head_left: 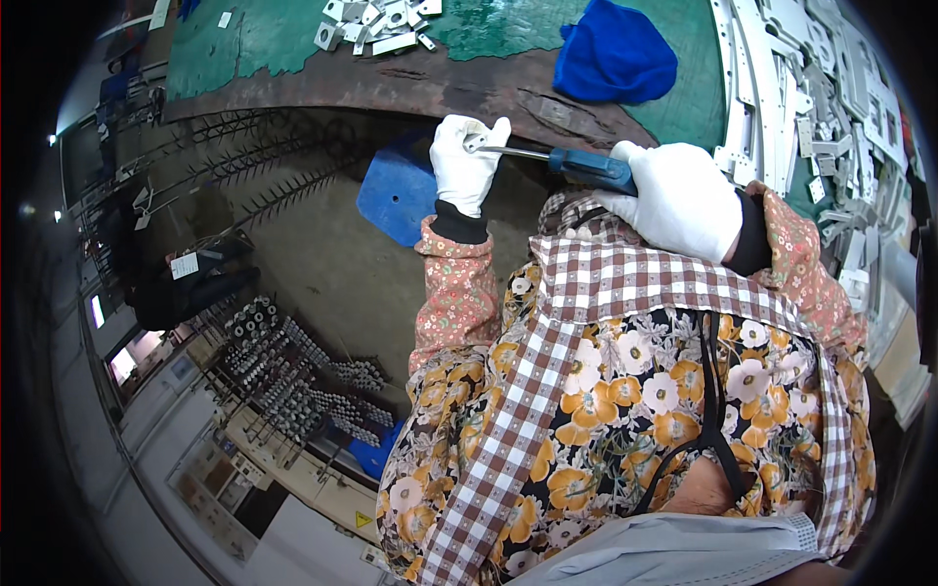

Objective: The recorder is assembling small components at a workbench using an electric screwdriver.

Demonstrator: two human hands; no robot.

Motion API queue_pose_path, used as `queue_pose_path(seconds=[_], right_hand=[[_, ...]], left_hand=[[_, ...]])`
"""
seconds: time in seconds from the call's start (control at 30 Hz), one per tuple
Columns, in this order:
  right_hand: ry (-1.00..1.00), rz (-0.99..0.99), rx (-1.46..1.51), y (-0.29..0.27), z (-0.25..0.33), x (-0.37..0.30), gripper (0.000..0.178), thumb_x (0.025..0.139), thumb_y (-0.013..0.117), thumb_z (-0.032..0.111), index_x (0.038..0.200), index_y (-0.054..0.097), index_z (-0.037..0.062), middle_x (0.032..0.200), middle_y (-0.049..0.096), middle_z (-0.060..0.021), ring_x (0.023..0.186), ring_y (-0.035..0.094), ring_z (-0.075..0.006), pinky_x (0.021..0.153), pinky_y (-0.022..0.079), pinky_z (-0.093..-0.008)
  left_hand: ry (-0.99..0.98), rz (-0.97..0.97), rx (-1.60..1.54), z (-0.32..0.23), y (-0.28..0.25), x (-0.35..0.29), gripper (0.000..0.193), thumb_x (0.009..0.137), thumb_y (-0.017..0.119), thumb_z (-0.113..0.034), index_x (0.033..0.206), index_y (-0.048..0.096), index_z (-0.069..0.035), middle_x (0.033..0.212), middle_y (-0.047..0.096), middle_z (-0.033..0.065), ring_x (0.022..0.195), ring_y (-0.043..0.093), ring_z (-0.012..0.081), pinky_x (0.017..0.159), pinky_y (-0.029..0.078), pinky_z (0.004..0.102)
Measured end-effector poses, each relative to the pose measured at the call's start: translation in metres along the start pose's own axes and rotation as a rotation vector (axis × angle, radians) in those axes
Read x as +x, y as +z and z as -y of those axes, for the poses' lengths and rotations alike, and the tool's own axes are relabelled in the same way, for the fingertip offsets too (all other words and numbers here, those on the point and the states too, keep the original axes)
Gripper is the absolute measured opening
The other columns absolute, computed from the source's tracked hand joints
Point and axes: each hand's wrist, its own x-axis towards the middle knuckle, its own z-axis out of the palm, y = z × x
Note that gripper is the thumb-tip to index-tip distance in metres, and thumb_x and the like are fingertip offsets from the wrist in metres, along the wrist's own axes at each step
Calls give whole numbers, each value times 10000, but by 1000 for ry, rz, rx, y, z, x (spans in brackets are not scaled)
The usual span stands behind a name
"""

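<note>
My left hand (463, 168), in a white glove, pinches a small pale metal piece (477, 143) just off the worn front edge of the table. My right hand (684, 200), also gloved in white, is wrapped round the blue handle of a hand tool (592, 168). From that handle a slim metal shaft runs left, and its tip meets the small piece at my left fingers. Whether the tool is a file or a screwdriver I cannot tell. Fingers cover most of the small piece.
Small pale metal parts (376, 21) lie heaped on the green tabletop (498, 29). A crumpled blue cloth (616, 54) rests near its edge. Longer white metal plates (782, 88) crowd the right side. Below the table stands a blue stool (394, 195); spiked racks (293, 190) are at left.
</note>
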Motion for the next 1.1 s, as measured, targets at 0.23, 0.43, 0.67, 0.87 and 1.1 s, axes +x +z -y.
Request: queue_pose_path(seconds=[0.23,0.43,0.67,0.87,1.1], right_hand=[[-22,-10,-25,11,-4,2,342,794,644,321,911,583,5,655,607,-176,639,619,-338,592,488,-417],[-51,-105,36,12,-17,-6,344,749,659,362,844,585,39,658,606,-161,632,615,-348,560,486,-438],[35,-77,341,9,-47,-48,301,817,637,334,893,552,55,619,582,-162,620,599,-365,565,462,-437],[362,-333,447,6,-23,-64,295,792,690,284,936,571,56,670,603,-154,636,618,-340,567,481,-364],[514,-678,618,14,-33,-86,267,806,665,286,925,598,57,666,599,-162,665,607,-357,618,478,-388]], left_hand=[[212,-144,194,16,-5,-7,313,669,795,-143,687,490,-75,743,499,60,613,484,221,601,430,329],[-88,-110,-281,-20,9,-1,188,773,708,-44,771,520,-56,686,542,18,602,505,107,597,442,248],[-561,469,-981,-83,84,33,169,940,512,-227,896,482,-67,695,523,60,548,558,166,404,459,273],[-819,1301,-1045,-118,206,55,219,866,623,-250,978,504,-106,829,542,55,745,590,219,673,522,376],[-915,1545,-1143,-171,297,44,511,917,519,-387,1283,388,-54,1291,398,169,1120,435,275,943,414,449]])
